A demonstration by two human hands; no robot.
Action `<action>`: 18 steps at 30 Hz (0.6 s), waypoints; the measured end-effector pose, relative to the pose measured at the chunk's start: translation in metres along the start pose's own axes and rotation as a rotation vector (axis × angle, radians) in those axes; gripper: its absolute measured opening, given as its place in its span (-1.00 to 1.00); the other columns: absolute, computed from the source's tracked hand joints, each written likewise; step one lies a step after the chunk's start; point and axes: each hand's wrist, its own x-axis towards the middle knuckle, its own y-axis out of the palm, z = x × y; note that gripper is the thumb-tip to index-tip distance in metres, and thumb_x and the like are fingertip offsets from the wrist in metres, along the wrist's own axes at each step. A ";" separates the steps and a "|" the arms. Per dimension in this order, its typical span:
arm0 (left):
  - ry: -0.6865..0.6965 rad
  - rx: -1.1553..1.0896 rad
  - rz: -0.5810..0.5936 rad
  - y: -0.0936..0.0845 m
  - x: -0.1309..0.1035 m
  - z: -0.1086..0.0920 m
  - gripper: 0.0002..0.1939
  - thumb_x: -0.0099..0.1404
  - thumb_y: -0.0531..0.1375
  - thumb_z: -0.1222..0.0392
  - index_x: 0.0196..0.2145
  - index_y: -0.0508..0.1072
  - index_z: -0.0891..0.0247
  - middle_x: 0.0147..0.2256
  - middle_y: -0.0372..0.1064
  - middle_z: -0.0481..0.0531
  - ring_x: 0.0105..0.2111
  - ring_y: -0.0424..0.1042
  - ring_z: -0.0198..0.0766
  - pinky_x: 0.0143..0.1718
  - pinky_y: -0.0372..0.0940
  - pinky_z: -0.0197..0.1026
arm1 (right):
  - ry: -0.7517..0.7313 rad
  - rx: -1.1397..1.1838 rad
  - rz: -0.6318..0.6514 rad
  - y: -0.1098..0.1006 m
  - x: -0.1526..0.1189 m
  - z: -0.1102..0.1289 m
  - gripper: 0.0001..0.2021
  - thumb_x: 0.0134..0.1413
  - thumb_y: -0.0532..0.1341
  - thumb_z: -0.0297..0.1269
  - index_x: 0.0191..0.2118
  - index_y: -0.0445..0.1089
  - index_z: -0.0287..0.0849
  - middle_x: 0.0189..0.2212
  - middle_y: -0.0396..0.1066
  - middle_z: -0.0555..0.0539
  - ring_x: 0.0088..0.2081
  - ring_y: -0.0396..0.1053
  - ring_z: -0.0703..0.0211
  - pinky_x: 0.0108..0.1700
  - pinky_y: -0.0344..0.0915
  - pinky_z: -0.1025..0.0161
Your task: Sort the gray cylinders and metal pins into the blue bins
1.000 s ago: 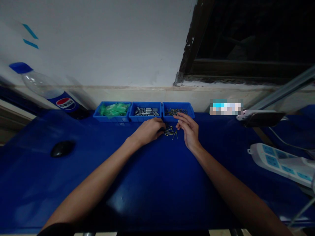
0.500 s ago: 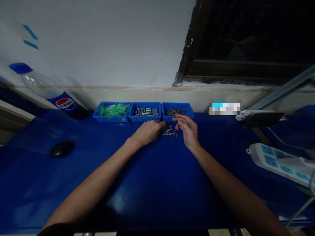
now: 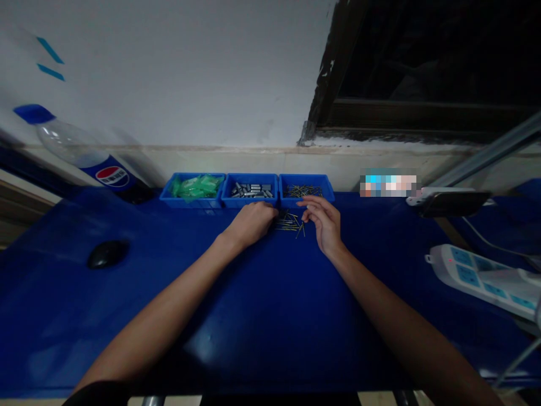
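Note:
My left hand [image 3: 253, 221] rests at the left edge of a loose pile of thin, long metal pins [image 3: 288, 222], yellowish and silvery, on the blue tabletop. Its fingers are curled together with the tips hidden, so what they hold, if anything, does not show. To the right of the pile is my right hand [image 3: 324, 224], fingers bent but apart, with nothing visible in it. Just behind the pile stands a blue bin [image 3: 328, 193] containing more such pins. A middle bin [image 3: 229, 201] has short silvery metal cylinders in it, and the left bin [image 3: 166, 196] carries green plastic packets.
On the left are a cola bottle [image 3: 110, 175] and a black mouse [image 3: 106, 255]. A white power strip [image 3: 477, 276] lies at the right, near a phone-like device [image 3: 454, 203] on a stand. The wall [image 3: 211, 84] rises behind the bins.
My left hand has shifted slightly left, away from the pins, showing more of the pile. My right hand has barely moved. The camera view has tilted a little.

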 end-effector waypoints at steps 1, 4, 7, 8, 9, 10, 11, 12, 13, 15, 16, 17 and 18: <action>-0.012 0.029 0.001 0.000 0.000 -0.001 -0.71 0.38 0.08 0.47 -0.16 0.59 0.34 -0.17 0.56 0.24 -0.19 0.58 -0.08 -0.14 0.42 -0.11 | 0.001 0.009 0.003 0.000 0.000 0.000 -0.80 0.18 0.29 -0.24 -0.09 0.57 -0.05 -0.21 0.62 -0.07 -0.43 0.40 0.22 -0.34 0.30 0.18; -0.035 0.100 0.020 -0.002 0.001 -0.005 -0.73 0.39 0.07 0.46 -0.19 0.56 0.31 -0.19 0.55 0.22 -0.23 0.57 -0.08 -0.22 0.40 -0.14 | 0.010 0.028 0.000 0.000 0.000 0.000 -0.80 0.16 0.30 -0.25 -0.10 0.58 -0.06 -0.23 0.63 -0.07 -0.44 0.40 0.23 -0.35 0.30 0.18; -0.040 0.104 0.036 -0.003 0.001 -0.009 -0.75 0.44 0.04 0.43 -0.14 0.51 0.31 -0.20 0.54 0.20 -0.27 0.56 -0.11 -0.26 0.37 -0.16 | 0.015 0.031 -0.006 0.002 0.000 0.002 -0.80 0.16 0.30 -0.24 -0.11 0.59 -0.06 -0.24 0.63 -0.06 -0.44 0.40 0.22 -0.35 0.30 0.18; -0.037 0.100 0.040 -0.002 0.001 -0.010 -0.75 0.45 0.03 0.43 -0.11 0.49 0.30 -0.19 0.53 0.20 -0.27 0.56 -0.12 -0.26 0.37 -0.16 | 0.015 0.032 -0.006 0.002 0.000 0.002 -0.80 0.16 0.29 -0.24 -0.11 0.59 -0.06 -0.24 0.63 -0.06 -0.44 0.40 0.23 -0.35 0.30 0.18; -0.033 0.096 0.043 -0.002 0.001 -0.010 -0.75 0.46 0.02 0.43 -0.07 0.47 0.30 -0.18 0.52 0.20 -0.27 0.56 -0.12 -0.25 0.37 -0.17 | 0.015 0.032 -0.005 0.003 0.000 0.003 -0.80 0.15 0.30 -0.24 -0.11 0.59 -0.06 -0.25 0.63 -0.06 -0.44 0.40 0.22 -0.35 0.30 0.18; -0.028 0.093 0.045 -0.001 0.001 -0.010 -0.74 0.47 0.01 0.43 -0.03 0.44 0.31 -0.17 0.52 0.20 -0.27 0.55 -0.13 -0.25 0.38 -0.16 | 0.016 0.031 -0.004 0.003 0.000 0.003 -0.80 0.15 0.30 -0.24 -0.12 0.59 -0.06 -0.25 0.63 -0.06 -0.44 0.40 0.22 -0.35 0.29 0.18; -0.024 0.093 0.048 0.000 0.001 -0.010 -0.73 0.47 0.00 0.44 0.00 0.42 0.31 -0.15 0.51 0.20 -0.26 0.55 -0.12 -0.24 0.38 -0.16 | 0.016 0.031 -0.003 0.003 0.000 0.003 -0.80 0.14 0.30 -0.25 -0.12 0.59 -0.06 -0.25 0.63 -0.06 -0.44 0.39 0.22 -0.35 0.29 0.18; -0.025 0.096 0.049 0.001 0.000 -0.010 -0.71 0.47 -0.01 0.45 0.02 0.40 0.31 -0.14 0.50 0.20 -0.25 0.55 -0.12 -0.23 0.39 -0.15 | 0.016 0.031 -0.003 0.003 0.000 0.003 -0.81 0.14 0.30 -0.25 -0.13 0.59 -0.06 -0.26 0.63 -0.06 -0.45 0.39 0.22 -0.35 0.29 0.18; -0.030 0.101 0.050 0.001 0.000 -0.010 -0.70 0.47 -0.02 0.46 0.04 0.39 0.32 -0.13 0.49 0.21 -0.24 0.55 -0.11 -0.22 0.40 -0.15 | 0.016 0.033 -0.002 0.003 0.000 0.003 -0.81 0.14 0.30 -0.25 -0.13 0.59 -0.06 -0.26 0.63 -0.06 -0.45 0.39 0.22 -0.35 0.29 0.18; -0.041 0.117 0.054 0.002 0.000 -0.010 -0.67 0.45 -0.02 0.49 0.07 0.37 0.34 -0.10 0.48 0.23 -0.18 0.55 -0.08 -0.18 0.41 -0.13 | 0.018 0.041 -0.001 0.002 0.000 0.002 -0.81 0.15 0.30 -0.25 -0.12 0.59 -0.06 -0.25 0.63 -0.06 -0.45 0.39 0.23 -0.35 0.29 0.19; -0.047 0.127 0.056 0.001 0.000 -0.011 -0.65 0.43 -0.02 0.51 0.07 0.38 0.35 -0.08 0.47 0.24 -0.14 0.54 -0.07 -0.15 0.42 -0.12 | 0.019 0.048 0.000 0.001 0.000 0.002 -0.81 0.15 0.30 -0.25 -0.12 0.60 -0.06 -0.25 0.63 -0.05 -0.44 0.39 0.23 -0.35 0.29 0.19; -0.053 0.136 0.058 0.000 0.000 -0.012 -0.63 0.41 -0.01 0.53 0.08 0.38 0.36 -0.06 0.46 0.26 -0.11 0.53 -0.06 -0.12 0.42 -0.11 | 0.019 0.054 0.002 0.001 0.000 0.001 -0.80 0.15 0.31 -0.25 -0.12 0.60 -0.06 -0.25 0.63 -0.05 -0.44 0.39 0.23 -0.35 0.29 0.19; -0.058 0.143 0.058 -0.002 0.000 -0.012 -0.61 0.39 -0.01 0.55 0.08 0.39 0.37 -0.05 0.46 0.27 -0.08 0.52 -0.05 -0.10 0.42 -0.10 | 0.020 0.058 0.004 0.001 0.000 0.001 -0.80 0.15 0.31 -0.26 -0.11 0.60 -0.06 -0.26 0.63 -0.05 -0.44 0.40 0.23 -0.35 0.28 0.19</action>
